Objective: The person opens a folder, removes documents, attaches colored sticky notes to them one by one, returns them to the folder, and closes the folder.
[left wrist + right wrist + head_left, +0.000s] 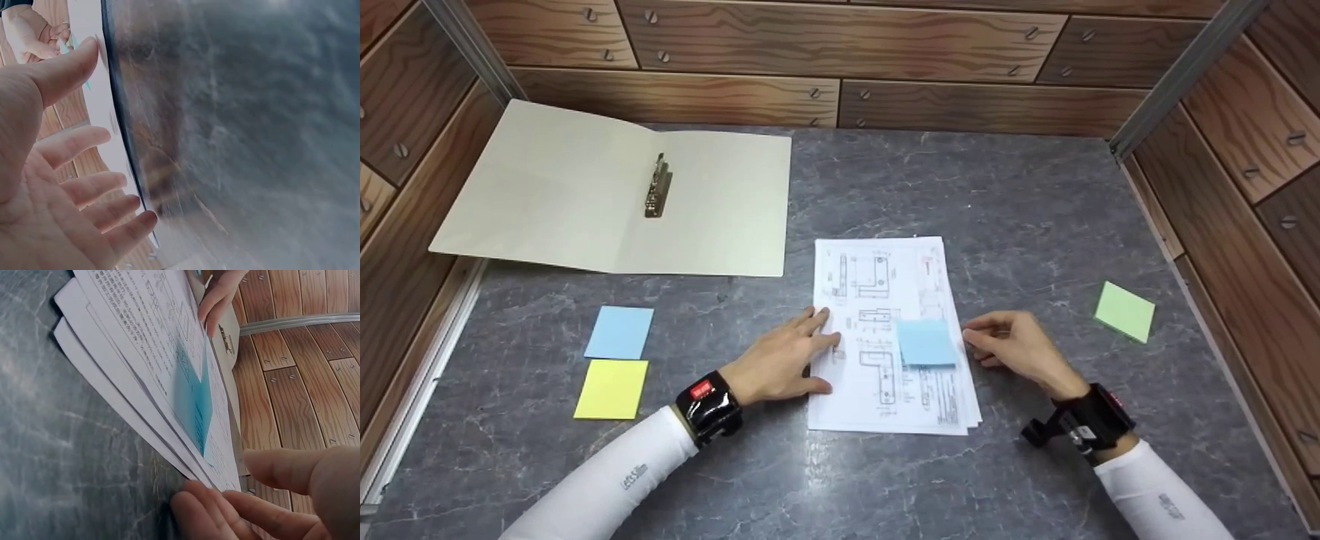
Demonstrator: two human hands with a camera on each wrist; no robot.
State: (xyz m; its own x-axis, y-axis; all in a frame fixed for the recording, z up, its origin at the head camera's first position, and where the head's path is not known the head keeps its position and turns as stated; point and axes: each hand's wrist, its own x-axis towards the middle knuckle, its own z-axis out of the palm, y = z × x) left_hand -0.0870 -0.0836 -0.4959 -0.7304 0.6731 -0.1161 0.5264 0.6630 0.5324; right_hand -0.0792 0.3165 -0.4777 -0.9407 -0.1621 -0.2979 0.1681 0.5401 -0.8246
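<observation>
A stack of white sheets (840, 412) with printed technical drawings lies on the table, its right edges slightly fanned. On the top sheet sits a blue sticky note (926, 343); the right wrist view shows one side of this note (207, 408) raised off the paper. My left hand (780, 364) rests at the stack's left edge with fingers spread and extended. At the right edge is my right hand (1020, 345), fingertips right at the sheets. Its thumb (281, 467) stands apart from the bent fingers, and nothing is pinched between them.
An open cream folder (720, 232) with a metal clip (658, 187) lies back left. Blue (619, 332) and yellow (611, 390) sticky pads lie left; a green pad (1125, 311) lies right. Wood-patterned walls (825, 37) border the table.
</observation>
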